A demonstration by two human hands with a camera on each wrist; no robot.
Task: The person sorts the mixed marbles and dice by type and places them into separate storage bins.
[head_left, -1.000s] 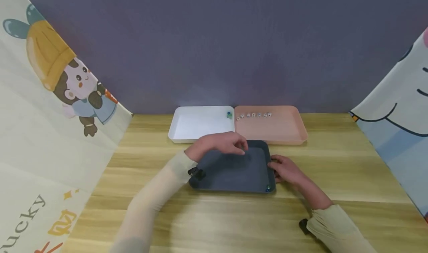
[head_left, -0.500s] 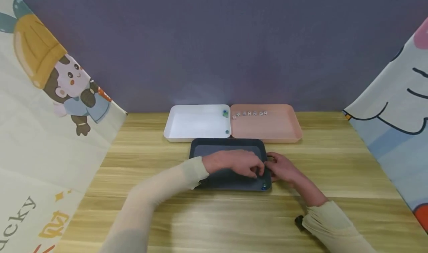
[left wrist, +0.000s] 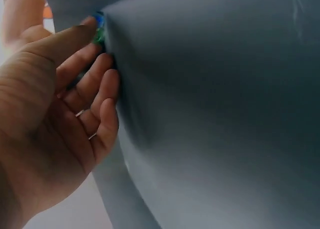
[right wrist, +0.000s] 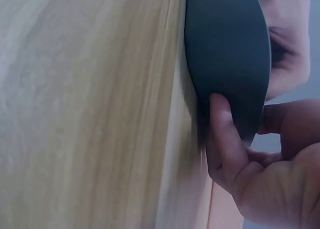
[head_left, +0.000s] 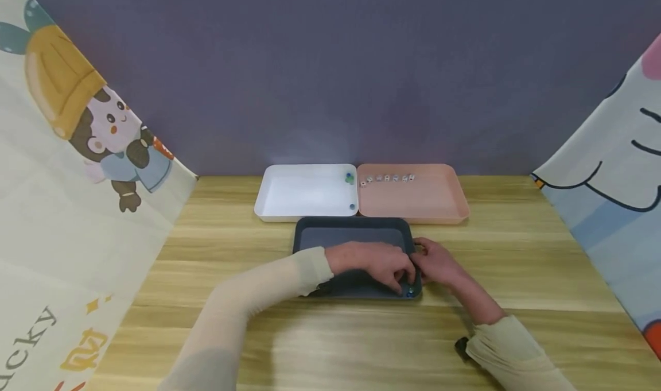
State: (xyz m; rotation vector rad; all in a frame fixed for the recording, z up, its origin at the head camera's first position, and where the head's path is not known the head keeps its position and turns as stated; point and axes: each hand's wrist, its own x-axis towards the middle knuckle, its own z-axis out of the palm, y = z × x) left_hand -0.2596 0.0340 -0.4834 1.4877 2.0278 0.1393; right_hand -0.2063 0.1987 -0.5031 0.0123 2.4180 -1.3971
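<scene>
In the head view, my left hand (head_left: 388,264) reaches over the dark grey tray (head_left: 351,223) into its near right corner. Its thumb and fingertips are apart, close to blue and green glass marbles (head_left: 410,292) lying there. The left wrist view has the thumb tip up against the marbles (left wrist: 99,28), partly covering them. My right hand (head_left: 438,262) grips the tray's right side, fingers on the outer wall and thumb at the rim, as the right wrist view shows with the tray wall (right wrist: 227,44) beside the fingers.
Behind stand a white tray (head_left: 304,191) and a pink tray (head_left: 428,198), side by side. Green and blue marbles (head_left: 349,178) and a single marble (head_left: 352,206) lie at the white tray's right side. A row of several dice (head_left: 387,178) lies in the pink one.
My left hand has moved from the dark tray's back edge to its near right corner. A marble now shows in the white tray's near right corner. The right hand keeps its grip.
</scene>
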